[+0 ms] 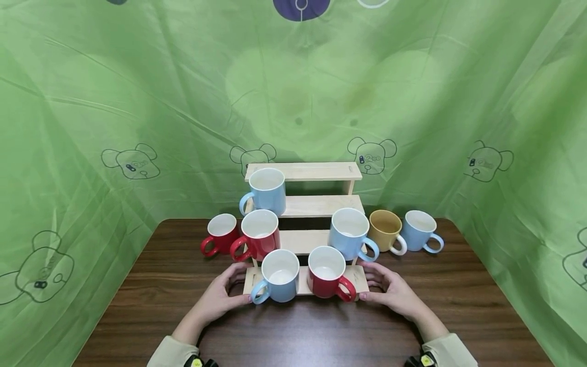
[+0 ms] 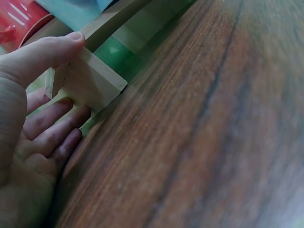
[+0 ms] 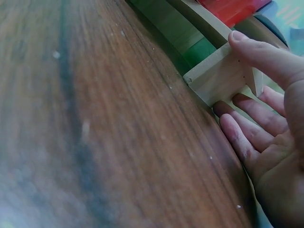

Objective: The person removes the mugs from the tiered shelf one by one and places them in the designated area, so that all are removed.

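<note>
Your left hand (image 1: 223, 294) and right hand (image 1: 396, 292) grip the wooden rack (image 1: 316, 206) at its near ends; uneven tilting could slide the nearest blue mug (image 1: 281, 279) onto the tabletop (image 1: 312, 336).

Grn curtain (image 1: 192, 107) w/ bear prints (image 1: 137, 164); dk wood tbl (image 1: 312, 339).

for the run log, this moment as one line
left hand: grips rack | right hand: grips rack | mugs: five on rack, three on table

Green bear-print fabric (image 1: 183, 102) hangs behind the table (image 1: 165, 275).
</note>
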The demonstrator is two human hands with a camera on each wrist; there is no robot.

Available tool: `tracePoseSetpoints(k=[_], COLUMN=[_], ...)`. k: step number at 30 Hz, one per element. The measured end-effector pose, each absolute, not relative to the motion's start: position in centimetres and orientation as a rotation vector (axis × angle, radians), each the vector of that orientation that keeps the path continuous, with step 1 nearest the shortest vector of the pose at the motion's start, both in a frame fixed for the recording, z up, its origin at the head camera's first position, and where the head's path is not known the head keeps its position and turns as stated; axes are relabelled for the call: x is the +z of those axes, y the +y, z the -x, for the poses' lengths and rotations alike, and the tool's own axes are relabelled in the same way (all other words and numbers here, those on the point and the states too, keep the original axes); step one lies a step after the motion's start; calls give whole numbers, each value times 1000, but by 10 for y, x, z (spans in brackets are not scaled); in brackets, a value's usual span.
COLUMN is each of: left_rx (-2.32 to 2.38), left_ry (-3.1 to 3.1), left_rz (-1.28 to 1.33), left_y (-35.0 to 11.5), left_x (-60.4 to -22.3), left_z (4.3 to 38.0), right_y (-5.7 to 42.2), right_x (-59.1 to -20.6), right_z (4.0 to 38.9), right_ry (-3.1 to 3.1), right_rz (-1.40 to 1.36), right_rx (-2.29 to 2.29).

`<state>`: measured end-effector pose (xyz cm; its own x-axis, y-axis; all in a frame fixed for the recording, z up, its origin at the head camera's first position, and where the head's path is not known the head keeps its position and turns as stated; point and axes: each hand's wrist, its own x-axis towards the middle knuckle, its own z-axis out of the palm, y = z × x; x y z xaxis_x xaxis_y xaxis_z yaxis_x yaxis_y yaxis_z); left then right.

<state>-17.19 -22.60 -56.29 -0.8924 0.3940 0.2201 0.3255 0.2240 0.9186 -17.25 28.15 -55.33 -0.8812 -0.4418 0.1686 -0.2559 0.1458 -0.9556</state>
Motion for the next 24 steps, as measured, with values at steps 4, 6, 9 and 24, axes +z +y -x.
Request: tracePoseSetpoints(k=[4,6,9,24], left_rx=[1784,1776,1762,1510], left_ry=[2398,2404,2409,2546], left_rz=[-706,-699,-693,-721], left_y=[-226,-226,-226,-223], left_x=[-562,-562,-559,-530], left_z=[172,172,171,163], right_y=[283,282,282,281], right_x=[-555,-555,-555,-556], right_z=[173,173,172,173], right_ry=[2250,2249,2248,2277], right_rz=[696,694,696,679], right_rx=[-1838,-1838,-1838,-1826])
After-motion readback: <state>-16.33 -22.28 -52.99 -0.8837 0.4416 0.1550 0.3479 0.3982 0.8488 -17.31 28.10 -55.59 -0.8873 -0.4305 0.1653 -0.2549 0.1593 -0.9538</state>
